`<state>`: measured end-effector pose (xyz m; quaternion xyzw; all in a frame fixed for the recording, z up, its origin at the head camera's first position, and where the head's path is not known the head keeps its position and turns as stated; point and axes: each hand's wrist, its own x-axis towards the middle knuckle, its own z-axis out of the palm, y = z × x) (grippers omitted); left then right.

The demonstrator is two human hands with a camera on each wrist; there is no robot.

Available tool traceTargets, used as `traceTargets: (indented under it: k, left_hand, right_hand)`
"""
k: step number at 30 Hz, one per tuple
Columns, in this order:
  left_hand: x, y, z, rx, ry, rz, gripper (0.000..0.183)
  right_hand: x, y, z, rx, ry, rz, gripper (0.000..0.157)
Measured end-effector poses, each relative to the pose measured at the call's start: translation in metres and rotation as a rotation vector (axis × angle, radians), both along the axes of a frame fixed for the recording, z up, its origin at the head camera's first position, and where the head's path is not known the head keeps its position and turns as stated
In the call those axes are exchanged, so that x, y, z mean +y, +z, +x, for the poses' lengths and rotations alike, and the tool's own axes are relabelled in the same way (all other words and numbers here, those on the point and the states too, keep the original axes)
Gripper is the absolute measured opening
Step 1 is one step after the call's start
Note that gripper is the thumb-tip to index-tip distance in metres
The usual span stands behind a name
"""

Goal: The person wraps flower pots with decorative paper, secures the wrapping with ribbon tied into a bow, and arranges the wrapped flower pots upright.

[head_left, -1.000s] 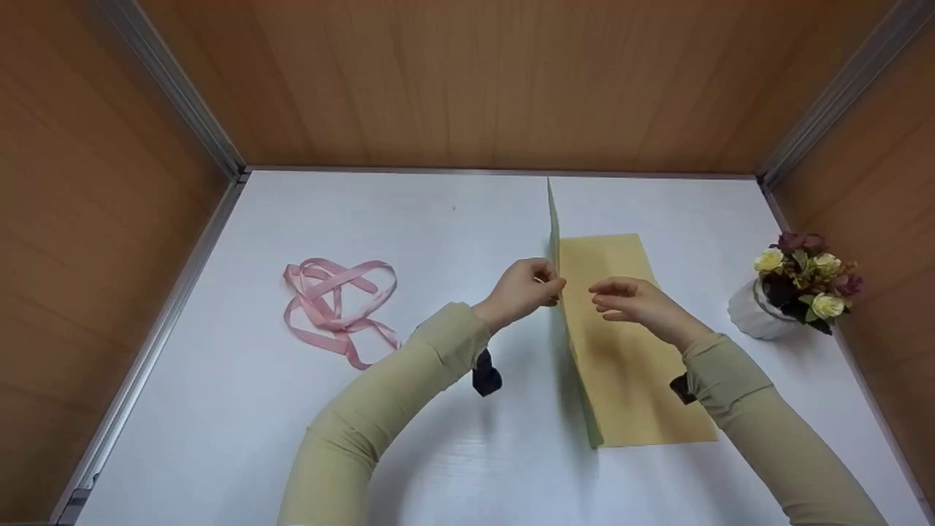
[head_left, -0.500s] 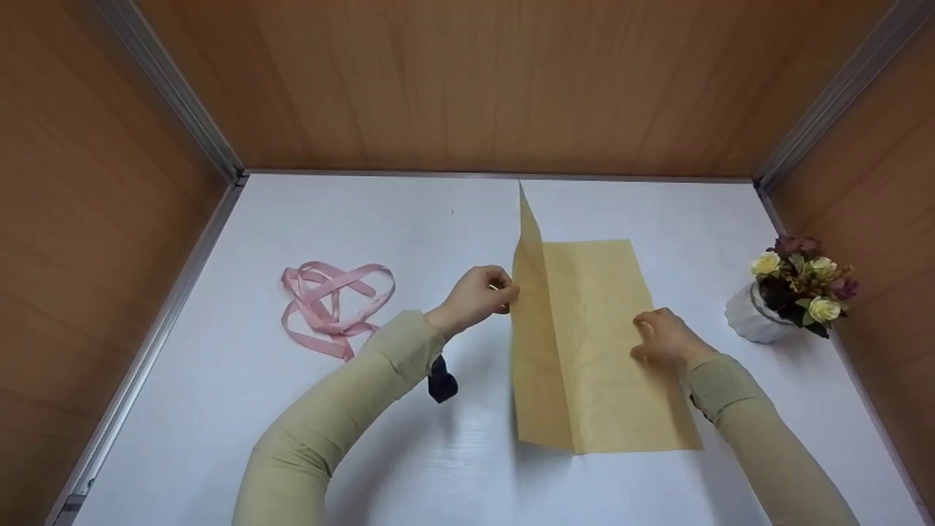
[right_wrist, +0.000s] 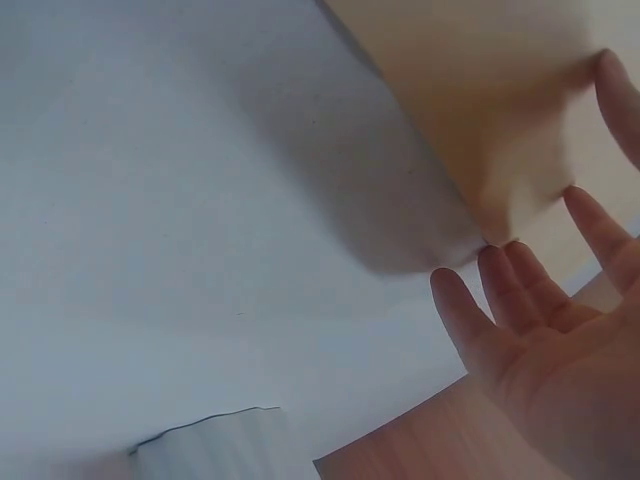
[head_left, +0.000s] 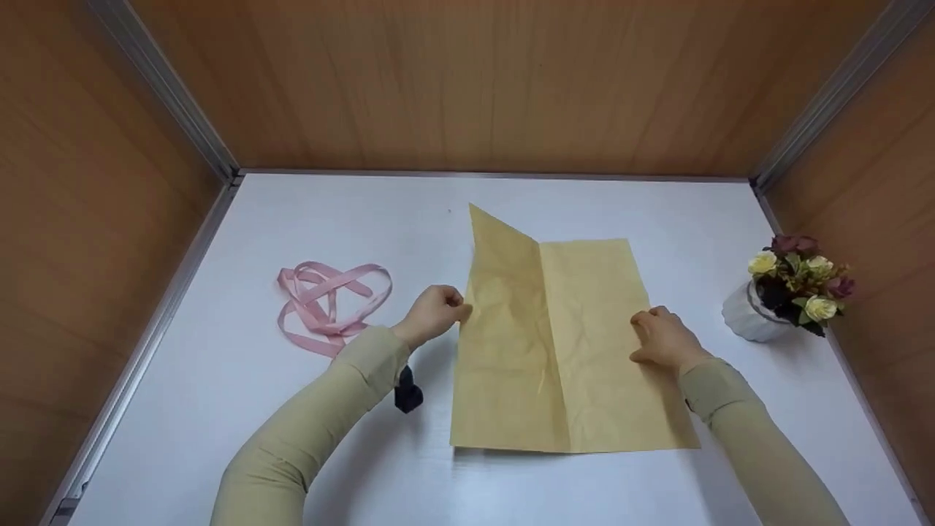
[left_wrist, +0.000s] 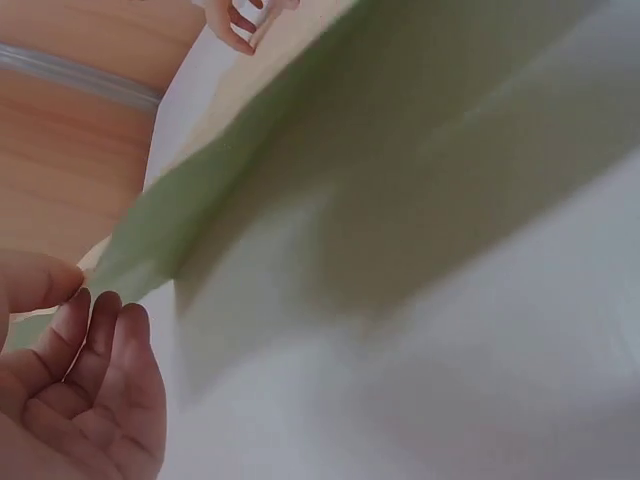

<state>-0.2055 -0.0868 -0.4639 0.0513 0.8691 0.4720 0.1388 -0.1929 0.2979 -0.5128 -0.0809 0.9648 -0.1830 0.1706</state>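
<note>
A large sheet of tan paper (head_left: 599,329), creased down the middle, lies unfolded before me in the head view. Its left half tilts up from the table, and the left wrist view shows a green underside (left_wrist: 190,215). My left hand (head_left: 432,315) pinches the left edge between thumb and fingers. On the right half rests my right hand (head_left: 666,340), its fingers spread near the right edge. In the right wrist view those fingertips (right_wrist: 575,195) touch the paper and its edge.
A loosely heaped pink ribbon (head_left: 332,310) lies left of the paper. To the right stands a white pot (head_left: 752,318) with artificial-looking flowers (head_left: 800,285). Wooden panels (head_left: 467,88) wall the white table (head_left: 350,212) at the back and sides.
My left hand has drawn the paper's upper flap leftward, unfolding it from nearly upright to a low tilt. My right hand has moved right and down onto the right half.
</note>
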Motion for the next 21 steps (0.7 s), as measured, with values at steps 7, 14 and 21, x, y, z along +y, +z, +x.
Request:
traceTargets:
  k: [7,14,21]
  left_hand:
    - [-0.014,-0.019,-0.001,-0.054,0.058,-0.089,0.029]
    - [-0.019,-0.042,-0.001,0.004,0.031,-0.204,0.035]
    - [-0.016,-0.057,-0.002,0.154,-0.021,-0.426,0.028]
  right_hand:
    - [0.0,0.001,0.001,0.019,-0.03,0.004,0.059]
    - [-0.001,0.0,0.004,0.013,-0.043,0.017,0.06]
    - [-0.002,0.0,0.007,0.011,-0.046,0.046,0.06]
